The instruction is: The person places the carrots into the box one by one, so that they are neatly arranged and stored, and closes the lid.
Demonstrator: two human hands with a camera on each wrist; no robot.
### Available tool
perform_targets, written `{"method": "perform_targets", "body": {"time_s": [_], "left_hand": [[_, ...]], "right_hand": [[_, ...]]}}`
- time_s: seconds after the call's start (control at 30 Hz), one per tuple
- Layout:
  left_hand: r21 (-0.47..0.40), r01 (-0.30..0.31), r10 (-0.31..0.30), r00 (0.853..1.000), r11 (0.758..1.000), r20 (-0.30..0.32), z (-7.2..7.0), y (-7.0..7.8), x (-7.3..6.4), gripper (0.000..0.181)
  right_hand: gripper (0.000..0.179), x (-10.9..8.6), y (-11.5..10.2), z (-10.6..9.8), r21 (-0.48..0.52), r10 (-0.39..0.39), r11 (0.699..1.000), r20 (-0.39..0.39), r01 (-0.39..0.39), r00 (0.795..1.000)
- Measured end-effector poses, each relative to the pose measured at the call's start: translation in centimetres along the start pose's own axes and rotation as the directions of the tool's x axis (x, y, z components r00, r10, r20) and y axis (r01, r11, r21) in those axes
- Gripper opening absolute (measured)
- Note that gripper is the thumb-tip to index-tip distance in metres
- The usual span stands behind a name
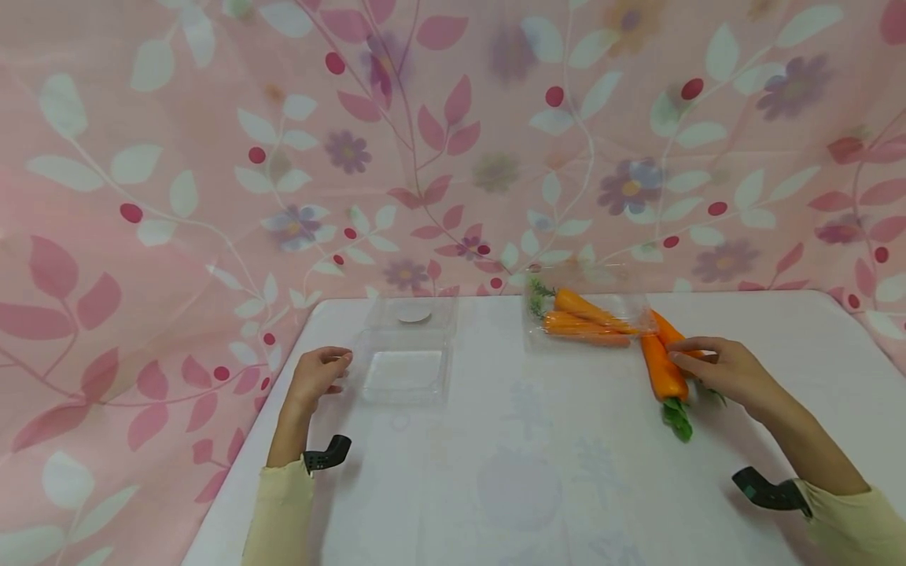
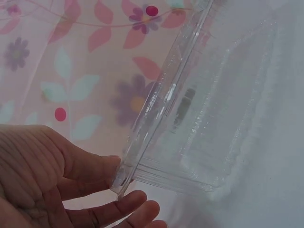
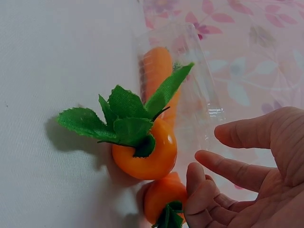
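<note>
**With bare fingers (image 3: 237, 170), reached over both sides of a white table (image 1: 481, 393)**

Held the left hand (image 1: 318, 373) at 9 o'clock of an open clear box (image 1: 406, 371), with fingers lightly curled; could not tell a pinch on the rim from mere nearness. Saw its lid (image 1: 440, 318) folded back at 12 o'clock, bearing a greyish tag (image 1: 414, 317).

Held the right hand (image 1: 722, 369) released, with thumb apart from fingertips, beside two loose carrots (image 1: 664, 371); could not tell touching from hovering. Found those at 4 o'clock of a second clear box (image 1: 626, 297), one with broad leaves (image 1: 677, 418) pointing to 6 o'clock. Spotted more carrots (image 1: 587, 306) inside that box, with feathery greenery (image 1: 539, 297) at its 9 o'clock end.

Noticed faint printing and rounded far corners on the table. Faced a pink curtain (image 1: 453, 157) at 12 o'clock, patterned with leaves, berries and purple flowers. Wore cream sleeves (image 1: 279, 515) and a black device (image 1: 329, 453) at each wrist.
</note>
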State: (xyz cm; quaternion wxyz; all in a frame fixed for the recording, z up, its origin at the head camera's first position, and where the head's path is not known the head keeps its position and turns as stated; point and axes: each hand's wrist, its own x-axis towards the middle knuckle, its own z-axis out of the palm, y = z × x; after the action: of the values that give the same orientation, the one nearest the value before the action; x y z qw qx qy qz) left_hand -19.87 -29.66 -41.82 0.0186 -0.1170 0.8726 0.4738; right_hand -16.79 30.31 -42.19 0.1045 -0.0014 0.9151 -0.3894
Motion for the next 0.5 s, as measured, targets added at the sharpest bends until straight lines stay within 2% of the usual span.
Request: {"method": "perform_targets", "body": {"time_s": [0.27,0.5], "left_hand": [[0.005,0.031,-0.031,0.999,1.000,0.033,0.01,-0.25,0.18,0.035],[0.036,-0.003,0.000,0.998,0.999,0.057,-0.06,-0.31,0.43,0.034]], "right_hand": [[0.057,-0.33,0.40,-0.26,0.005,-0.006,1.000,-0.004,0.006,1.000],[0.058,-0.55,0.76,-0.45,0.008,-0.007,1.000,-0.016,0.007,1.000]]}}
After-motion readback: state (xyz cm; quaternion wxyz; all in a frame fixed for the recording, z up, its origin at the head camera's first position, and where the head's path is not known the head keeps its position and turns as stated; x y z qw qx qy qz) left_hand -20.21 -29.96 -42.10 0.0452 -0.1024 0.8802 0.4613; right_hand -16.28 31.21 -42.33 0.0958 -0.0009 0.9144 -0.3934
